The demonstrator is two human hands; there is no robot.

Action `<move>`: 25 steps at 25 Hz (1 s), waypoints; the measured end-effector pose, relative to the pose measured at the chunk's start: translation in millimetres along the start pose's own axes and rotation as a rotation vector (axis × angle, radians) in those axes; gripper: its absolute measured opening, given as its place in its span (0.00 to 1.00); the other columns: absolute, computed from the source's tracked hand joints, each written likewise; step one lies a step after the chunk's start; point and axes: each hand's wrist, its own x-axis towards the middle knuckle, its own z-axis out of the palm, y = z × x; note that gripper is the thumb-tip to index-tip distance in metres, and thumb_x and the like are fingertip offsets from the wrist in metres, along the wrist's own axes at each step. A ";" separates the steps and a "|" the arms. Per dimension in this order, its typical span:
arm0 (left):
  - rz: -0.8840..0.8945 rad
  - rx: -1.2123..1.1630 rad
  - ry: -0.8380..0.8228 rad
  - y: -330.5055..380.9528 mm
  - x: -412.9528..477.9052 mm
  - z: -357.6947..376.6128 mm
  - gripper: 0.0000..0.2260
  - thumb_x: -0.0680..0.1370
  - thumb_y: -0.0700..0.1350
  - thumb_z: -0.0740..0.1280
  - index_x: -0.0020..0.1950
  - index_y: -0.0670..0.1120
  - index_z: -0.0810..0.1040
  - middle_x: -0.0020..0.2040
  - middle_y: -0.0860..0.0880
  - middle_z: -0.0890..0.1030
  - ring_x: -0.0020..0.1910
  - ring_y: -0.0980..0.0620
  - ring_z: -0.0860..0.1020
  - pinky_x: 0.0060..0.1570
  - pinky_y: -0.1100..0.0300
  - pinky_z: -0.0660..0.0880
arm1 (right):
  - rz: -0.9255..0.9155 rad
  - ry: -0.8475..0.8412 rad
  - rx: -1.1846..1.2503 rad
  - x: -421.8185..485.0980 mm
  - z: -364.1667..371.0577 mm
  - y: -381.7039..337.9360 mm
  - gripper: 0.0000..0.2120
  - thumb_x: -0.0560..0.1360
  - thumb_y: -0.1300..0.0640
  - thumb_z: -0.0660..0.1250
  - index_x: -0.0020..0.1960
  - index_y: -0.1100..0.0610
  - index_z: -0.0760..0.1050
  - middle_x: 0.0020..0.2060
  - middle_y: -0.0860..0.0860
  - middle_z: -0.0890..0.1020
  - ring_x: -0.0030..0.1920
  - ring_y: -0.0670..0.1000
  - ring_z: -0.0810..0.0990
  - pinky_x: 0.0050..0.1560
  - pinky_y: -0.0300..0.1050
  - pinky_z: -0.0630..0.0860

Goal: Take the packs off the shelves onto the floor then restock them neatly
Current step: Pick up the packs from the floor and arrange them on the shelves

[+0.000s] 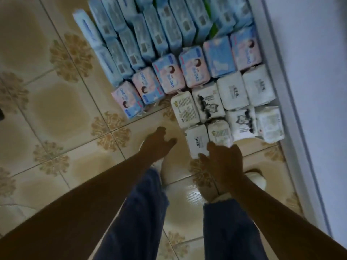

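Tiled floor (56, 109) w/ packs in rows, 12 to 2 o'clock: blue packs (169, 30) far, pink-blue packs (169, 76) mid, white packs (232, 92) near, by white ledge (277, 53) at 3. My left grip (158, 145) hangs over the floor, fingers spread, nothing in it. My right grip (223, 162) is over the nearest white pack (196, 139), at its near corner; can't tell if it's holding.
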 end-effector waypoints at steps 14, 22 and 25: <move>0.060 -0.143 0.068 25.9 8.2 -34.7 0.16 0.82 0.50 0.59 0.62 0.41 0.77 0.62 0.43 0.78 0.59 0.44 0.76 0.50 0.61 0.67 | -0.036 -0.190 0.082 -4.6 -33.5 -18.1 0.17 0.82 0.46 0.55 0.64 0.54 0.72 0.59 0.54 0.73 0.57 0.53 0.74 0.53 0.47 0.71; 0.281 -0.270 0.046 68.8 -206.6 -143.3 0.13 0.81 0.47 0.63 0.58 0.39 0.79 0.55 0.47 0.80 0.52 0.49 0.77 0.46 0.67 0.71 | 0.276 0.033 0.664 -133.0 -214.4 43.5 0.13 0.76 0.53 0.68 0.50 0.63 0.81 0.52 0.62 0.80 0.48 0.59 0.81 0.43 0.44 0.74; 0.491 -0.187 0.003 105.2 -310.3 -184.0 0.14 0.80 0.50 0.64 0.49 0.40 0.80 0.48 0.42 0.79 0.47 0.50 0.78 0.49 0.57 0.74 | 0.127 0.184 0.653 -202.8 -316.4 24.5 0.10 0.74 0.52 0.70 0.38 0.56 0.78 0.48 0.54 0.77 0.46 0.52 0.77 0.44 0.41 0.67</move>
